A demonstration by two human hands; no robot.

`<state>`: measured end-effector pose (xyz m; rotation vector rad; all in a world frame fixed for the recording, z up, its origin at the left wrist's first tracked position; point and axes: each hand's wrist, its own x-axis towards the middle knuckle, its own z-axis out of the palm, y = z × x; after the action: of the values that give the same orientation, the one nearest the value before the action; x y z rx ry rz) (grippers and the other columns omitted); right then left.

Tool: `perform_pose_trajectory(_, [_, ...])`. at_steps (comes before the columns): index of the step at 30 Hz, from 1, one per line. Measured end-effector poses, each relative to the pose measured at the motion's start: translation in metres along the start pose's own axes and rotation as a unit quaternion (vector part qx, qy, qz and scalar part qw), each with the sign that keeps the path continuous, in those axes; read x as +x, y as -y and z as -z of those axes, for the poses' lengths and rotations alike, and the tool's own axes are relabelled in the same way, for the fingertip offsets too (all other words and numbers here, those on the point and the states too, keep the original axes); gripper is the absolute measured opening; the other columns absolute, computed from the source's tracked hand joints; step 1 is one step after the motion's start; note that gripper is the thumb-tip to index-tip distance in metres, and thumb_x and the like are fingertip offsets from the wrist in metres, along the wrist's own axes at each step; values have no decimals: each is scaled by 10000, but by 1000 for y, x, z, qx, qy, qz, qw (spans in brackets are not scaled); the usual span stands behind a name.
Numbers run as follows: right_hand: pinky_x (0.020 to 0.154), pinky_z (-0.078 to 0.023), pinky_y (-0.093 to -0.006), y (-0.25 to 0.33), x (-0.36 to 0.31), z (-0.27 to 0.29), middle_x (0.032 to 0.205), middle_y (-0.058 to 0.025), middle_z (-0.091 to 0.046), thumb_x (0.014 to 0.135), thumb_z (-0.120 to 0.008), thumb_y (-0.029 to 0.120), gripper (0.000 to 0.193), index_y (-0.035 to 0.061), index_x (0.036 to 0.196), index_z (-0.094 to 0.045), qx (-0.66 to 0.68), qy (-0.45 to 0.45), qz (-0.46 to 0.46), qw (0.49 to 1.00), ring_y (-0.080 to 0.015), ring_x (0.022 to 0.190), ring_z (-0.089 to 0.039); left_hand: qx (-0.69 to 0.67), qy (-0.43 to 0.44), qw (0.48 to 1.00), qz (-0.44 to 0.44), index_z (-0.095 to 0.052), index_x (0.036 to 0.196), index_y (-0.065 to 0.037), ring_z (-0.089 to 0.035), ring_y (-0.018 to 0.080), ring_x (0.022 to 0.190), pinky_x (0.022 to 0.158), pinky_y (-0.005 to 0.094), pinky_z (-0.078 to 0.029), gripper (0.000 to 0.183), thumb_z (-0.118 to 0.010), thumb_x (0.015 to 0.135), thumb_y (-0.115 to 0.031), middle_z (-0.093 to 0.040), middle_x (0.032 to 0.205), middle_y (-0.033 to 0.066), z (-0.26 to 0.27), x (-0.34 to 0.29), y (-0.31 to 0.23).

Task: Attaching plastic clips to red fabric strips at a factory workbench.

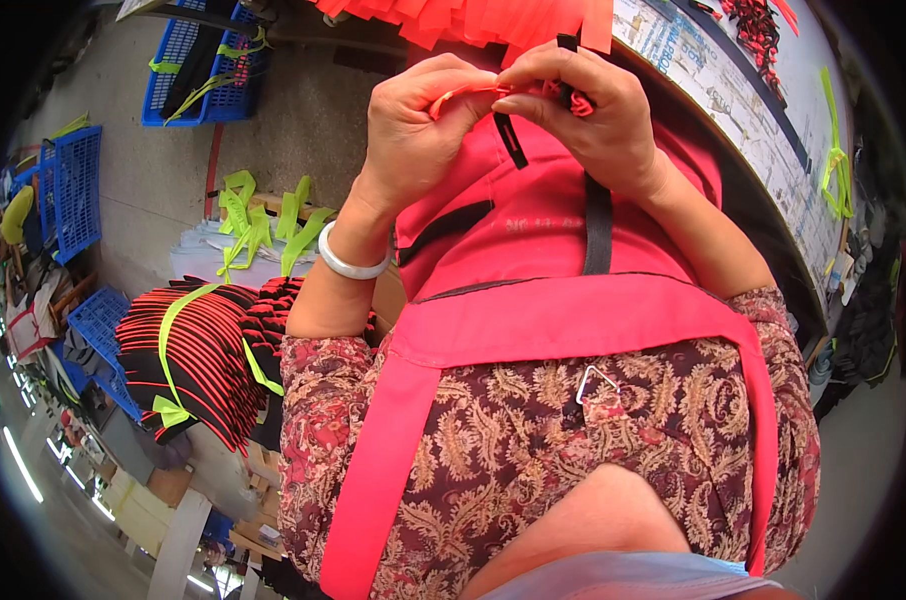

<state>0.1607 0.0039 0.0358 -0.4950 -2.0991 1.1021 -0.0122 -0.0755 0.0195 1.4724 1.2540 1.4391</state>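
Note:
In front of my chest, both hands meet fingertip to fingertip above a pinkish-red apron that I wear. My left hand is closed, pinching a bright orange-red fabric strip between thumb and fingers. My right hand is closed on the strip's other part, with its thumb and forefinger touching the left fingertips. Orange-red folds bunch under the right fingers. A narrow black band hangs below the pinch, and more black shows at the right fingers. How the band joins the strip is hidden.
A heap of orange-red strips lies at the table's near edge, just beyond my hands. The table runs along the right. At left stand blue crates and a bundle of black-and-red pieces tied with yellow-green ribbon.

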Motion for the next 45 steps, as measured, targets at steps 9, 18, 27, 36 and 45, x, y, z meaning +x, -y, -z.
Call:
perform_pose_trajectory(9, [548, -430, -250, 1, 0, -6, 769, -30, -637, 752, -737, 69, 158, 55, 887, -657, -6, -42, 43, 998, -137, 639, -558, -23, -13, 999, -23, -686, 935, 10, -563, 84, 677, 603, 204, -448, 168, -638, 789, 78, -609, 749, 40, -3, -2, 1])
perform_pose_trajectory(18, [573, -444, -255, -3, -4, -5, 771, -53, -636, 756, -726, 43, 161, 45, 899, -652, 9, -35, 18, 999, -145, 669, -586, 12, 22, 1000, -14, -680, 945, 18, -579, 95, 708, 617, 204, -452, 173, -624, 795, 82, -623, 796, 52, -3, 2, 2])
perform_pose_trajectory(27, [621, -457, -267, 1, 0, -7, 795, -58, -641, 764, -723, 53, 157, 40, 901, -649, 19, -23, 21, 999, -156, 701, -596, -41, -2, 999, -2, -686, 924, 17, -578, 102, 717, 619, 207, -450, 199, -587, 781, 116, -623, 800, 54, -6, -4, 9])
perform_pose_trajectory(36, [612, -433, -243, -5, -2, -11, 780, -46, -628, 770, -718, 46, 150, 34, 902, -648, 42, -36, 8, 998, -127, 686, -561, -89, -13, 996, 2, -674, 947, 38, -521, 63, 696, 561, 180, -398, 231, -537, 793, 142, -594, 845, 43, -10, -4, 16])
perform_pose_trajectory(45, [629, -425, -224, 2, -2, -9, 781, -26, -615, 799, -696, 41, 124, 21, 906, -637, 125, -41, -49, 990, -82, 697, -536, -64, -31, 997, 2, -682, 882, 30, -566, 105, 697, 610, 213, -441, 157, -582, 791, 109, -614, 774, 54, -12, 3, -5])
